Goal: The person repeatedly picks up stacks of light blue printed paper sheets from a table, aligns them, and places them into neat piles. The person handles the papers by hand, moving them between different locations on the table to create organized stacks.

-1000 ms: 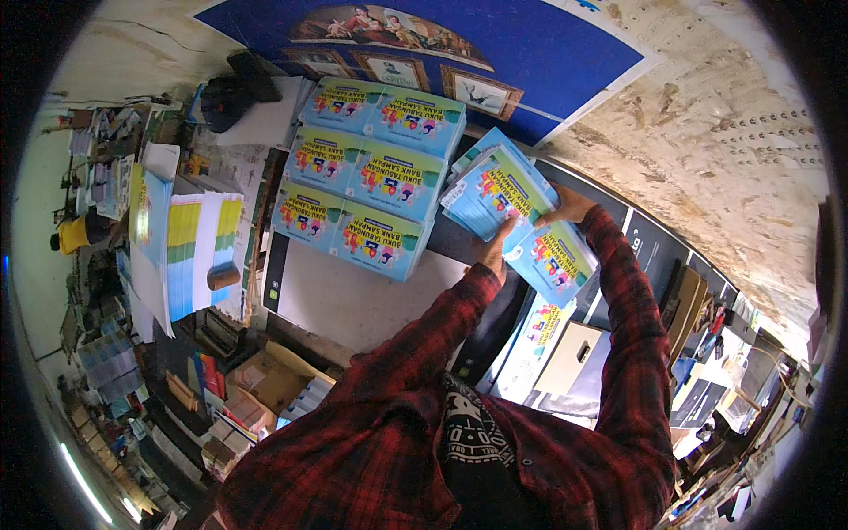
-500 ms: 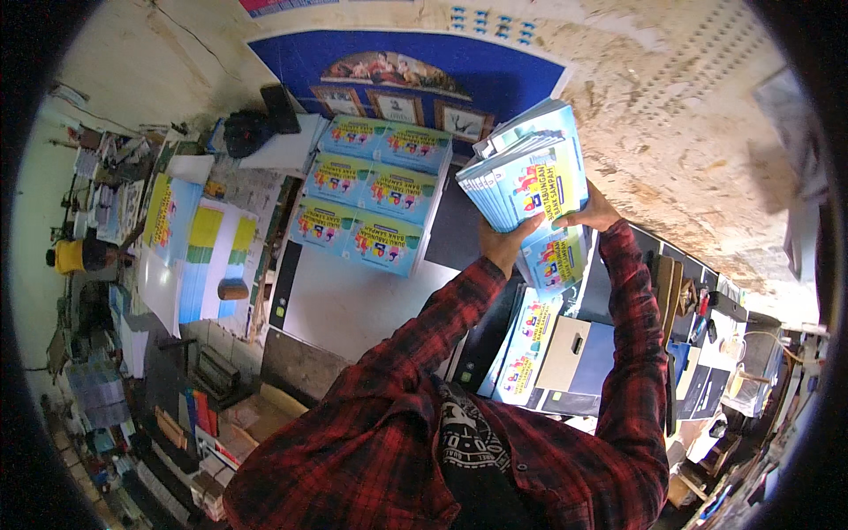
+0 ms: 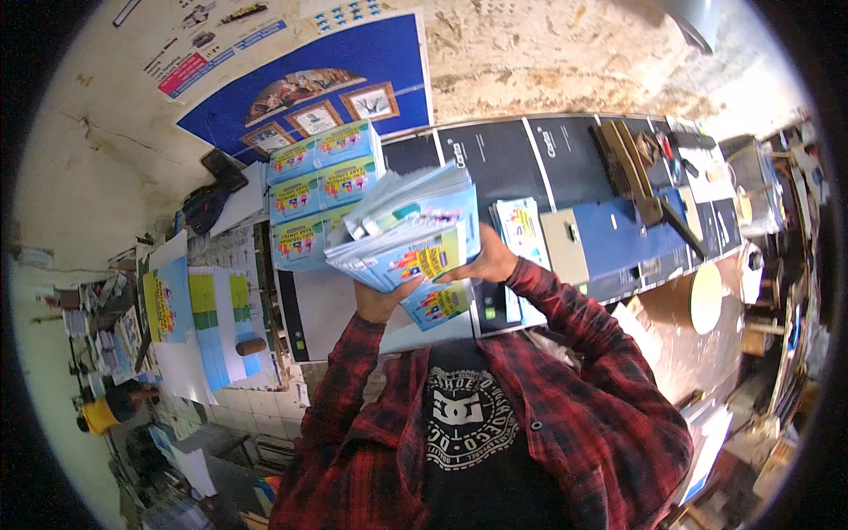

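My left hand (image 3: pixel 378 302) and my right hand (image 3: pixel 492 258) grip a thick, loosely fanned stack of printed sheets (image 3: pixel 367 272), light blue with yellow bands and colourful lettering. The stack is tilted above the table. My left thumb presses its lower front, and my right hand closes on its right edge. Beyond my left hand sit neat piles of matching prints (image 3: pixel 296 199), partly hidden by the held stack. To the right of my right hand lies another narrow pile of prints (image 3: pixel 521 221).
The black table (image 3: pixel 495 163) carries a beige-and-blue flat case (image 3: pixel 609 237) and a wooden bar-like tool (image 3: pixel 623 168). A wooden block (image 3: pixel 252 347) rests on sheets at the left. A round-topped stool (image 3: pixel 704 299) stands at the right. A person in yellow (image 3: pixel 104 412) is far left.
Both hands have brought the sheet stack leftward, close to the neat piles, and its top edges now lean and fan out more. The head view has turned toward the right.
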A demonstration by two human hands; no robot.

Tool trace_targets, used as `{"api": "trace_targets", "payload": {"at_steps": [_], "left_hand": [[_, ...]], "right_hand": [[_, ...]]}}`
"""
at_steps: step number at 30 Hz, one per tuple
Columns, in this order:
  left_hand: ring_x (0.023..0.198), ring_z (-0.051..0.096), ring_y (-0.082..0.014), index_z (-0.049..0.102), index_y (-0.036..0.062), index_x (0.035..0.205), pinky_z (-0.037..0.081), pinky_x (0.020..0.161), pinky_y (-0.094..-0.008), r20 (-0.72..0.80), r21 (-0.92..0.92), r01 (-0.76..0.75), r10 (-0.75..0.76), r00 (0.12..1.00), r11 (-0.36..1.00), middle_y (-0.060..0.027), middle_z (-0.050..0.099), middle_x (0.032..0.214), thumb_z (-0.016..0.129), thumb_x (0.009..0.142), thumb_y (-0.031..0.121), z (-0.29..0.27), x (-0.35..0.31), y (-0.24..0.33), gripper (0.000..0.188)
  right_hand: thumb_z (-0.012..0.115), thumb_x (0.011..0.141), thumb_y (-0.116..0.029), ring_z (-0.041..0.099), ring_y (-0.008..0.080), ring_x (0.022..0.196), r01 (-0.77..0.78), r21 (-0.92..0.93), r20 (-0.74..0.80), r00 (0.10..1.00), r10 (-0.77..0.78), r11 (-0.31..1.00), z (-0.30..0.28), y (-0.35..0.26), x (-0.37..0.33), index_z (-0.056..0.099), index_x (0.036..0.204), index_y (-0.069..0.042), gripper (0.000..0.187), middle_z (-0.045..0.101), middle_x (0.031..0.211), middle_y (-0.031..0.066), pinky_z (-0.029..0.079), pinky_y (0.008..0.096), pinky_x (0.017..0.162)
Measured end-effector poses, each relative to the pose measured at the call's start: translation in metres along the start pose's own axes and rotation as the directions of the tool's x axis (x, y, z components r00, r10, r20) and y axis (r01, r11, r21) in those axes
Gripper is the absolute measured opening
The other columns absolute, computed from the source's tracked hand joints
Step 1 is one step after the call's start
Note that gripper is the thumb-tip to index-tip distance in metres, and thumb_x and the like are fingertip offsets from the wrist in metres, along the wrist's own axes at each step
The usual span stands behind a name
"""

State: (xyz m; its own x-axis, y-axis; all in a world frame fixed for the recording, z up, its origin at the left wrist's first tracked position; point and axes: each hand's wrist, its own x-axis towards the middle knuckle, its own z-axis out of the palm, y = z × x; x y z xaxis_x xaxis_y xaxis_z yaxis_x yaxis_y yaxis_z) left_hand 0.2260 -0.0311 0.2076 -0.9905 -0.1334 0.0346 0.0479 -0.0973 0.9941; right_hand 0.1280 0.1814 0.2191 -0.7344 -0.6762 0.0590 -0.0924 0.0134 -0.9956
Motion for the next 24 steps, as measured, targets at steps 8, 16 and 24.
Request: {"api": "trace_targets", "payload": {"at_steps": [8,16,24], "left_hand": [[0.114,0.051,-0.0245,0.041,0.0007,0.127,0.042,0.097,-0.0382,0.234,0.276,0.063,-0.130,0.963,0.959,-0.0142,0.052,0.123,0.087,0.059,0.022,-0.077,-0.072,-0.044,0.085],[0.137,0.021,-0.0323,0.017,0.0091,0.146,0.020,0.113,-0.0414,0.257,-0.085,0.348,-0.317,0.913,0.934,-0.0159,0.023,0.148,0.062,0.080,0.026,-0.109,-0.117,-0.118,0.082],[0.129,0.038,-0.0290,0.023,0.0091,0.144,0.030,0.108,-0.0370,0.448,0.503,0.039,-0.299,0.842,0.863,-0.0169,0.039,0.140,0.061,0.074,0.002,-0.132,-0.081,-0.038,0.079]], "right_hand": [[0.085,0.060,-0.031,0.056,0.0306,0.107,-0.039,-0.351,-0.047,0.999,0.024,0.936,0.102,0.093,-0.070,0.061,0.114,-0.006,0.064,0.062,0.110,0.0155,0.039,0.0412,0.097],[0.082,0.053,-0.030,0.033,0.0349,0.131,0.055,-0.558,0.126,0.992,0.019,0.828,0.106,0.107,-0.077,0.012,0.146,-0.005,0.119,0.032,0.144,0.0196,0.023,0.0488,0.105],[0.069,0.071,-0.020,0.018,0.0342,0.139,-0.024,-0.362,0.452,0.870,0.198,0.932,0.041,0.117,-0.034,0.025,0.145,-0.014,0.086,0.024,0.150,0.0116,0.023,0.0541,0.108]]}}
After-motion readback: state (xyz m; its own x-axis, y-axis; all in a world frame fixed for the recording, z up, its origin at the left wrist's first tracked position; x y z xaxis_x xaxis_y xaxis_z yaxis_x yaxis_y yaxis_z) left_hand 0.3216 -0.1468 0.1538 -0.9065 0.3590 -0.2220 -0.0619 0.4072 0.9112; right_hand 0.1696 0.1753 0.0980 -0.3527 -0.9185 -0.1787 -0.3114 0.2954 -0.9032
